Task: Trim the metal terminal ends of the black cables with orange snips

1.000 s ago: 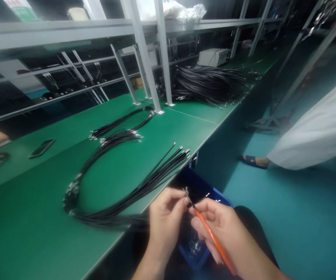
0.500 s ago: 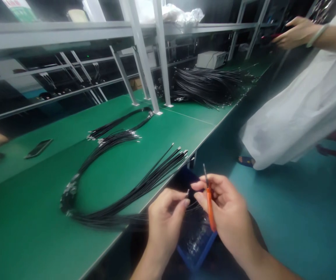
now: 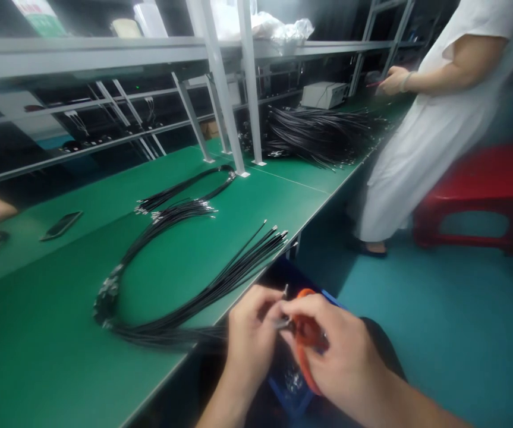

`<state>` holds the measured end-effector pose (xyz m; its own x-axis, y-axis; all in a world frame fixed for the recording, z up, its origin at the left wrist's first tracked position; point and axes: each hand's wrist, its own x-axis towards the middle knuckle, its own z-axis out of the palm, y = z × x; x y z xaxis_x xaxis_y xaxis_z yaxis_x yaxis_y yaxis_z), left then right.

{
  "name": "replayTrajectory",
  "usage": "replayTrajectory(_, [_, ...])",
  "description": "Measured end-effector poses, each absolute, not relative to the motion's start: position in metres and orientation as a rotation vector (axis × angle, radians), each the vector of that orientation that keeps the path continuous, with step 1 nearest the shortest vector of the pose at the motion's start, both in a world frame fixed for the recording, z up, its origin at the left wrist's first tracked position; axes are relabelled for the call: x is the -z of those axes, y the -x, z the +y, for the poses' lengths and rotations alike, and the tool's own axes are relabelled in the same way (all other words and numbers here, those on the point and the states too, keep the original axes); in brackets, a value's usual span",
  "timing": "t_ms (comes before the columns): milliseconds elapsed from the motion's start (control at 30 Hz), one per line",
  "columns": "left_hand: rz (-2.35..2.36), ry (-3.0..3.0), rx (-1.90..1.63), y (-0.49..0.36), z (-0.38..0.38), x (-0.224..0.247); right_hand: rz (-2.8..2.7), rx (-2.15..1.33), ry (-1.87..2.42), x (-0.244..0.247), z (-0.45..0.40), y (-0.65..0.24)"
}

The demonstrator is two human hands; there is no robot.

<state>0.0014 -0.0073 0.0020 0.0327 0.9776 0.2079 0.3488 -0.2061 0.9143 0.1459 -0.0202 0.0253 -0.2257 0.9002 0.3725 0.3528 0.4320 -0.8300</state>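
Tool, orange-handled (image 3: pixel 304 360), off bench's (image 3: pixel 46 333) near long edge | right hand (image 3: pixel 334 342): fingers closed round it | left hand (image 3: pixel 251 330): thumb and forefinger pinching small metal tip (image 3: pixel 286 291) | black cables (image 3: pixel 216 294): on bench, ends by that edge

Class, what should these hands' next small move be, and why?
Probably steady the metal tip in the left hand and bring the orange-handled tool up to it: the tip pokes above that hand's pinch, and the tool, in the right hand, has its metal end below.
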Motion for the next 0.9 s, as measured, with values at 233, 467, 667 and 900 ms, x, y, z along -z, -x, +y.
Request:
replayTrajectory(233, [1.230, -1.432, -1.175, 0.010, -0.001, -0.002, -1.224, -1.894, 0.993, -0.015, -0.010, -0.182])
replayTrajectory(467, [1.149, -1.404, -1.178, 0.011, -0.005, -0.008, -1.104, -2.164, 0.903, 0.004, -0.006, -0.181])
replayTrajectory(667, [1.089, -1.445, -1.172, 0.010, -0.006, -0.011, -1.064, -2.176, 0.848, 0.004, -0.002, -0.178])
replayTrajectory(900, [1.088, -1.510, -1.181, 0.009, -0.006, -0.010, -1.013, -2.199, 0.830, 0.000, 0.002, -0.175])
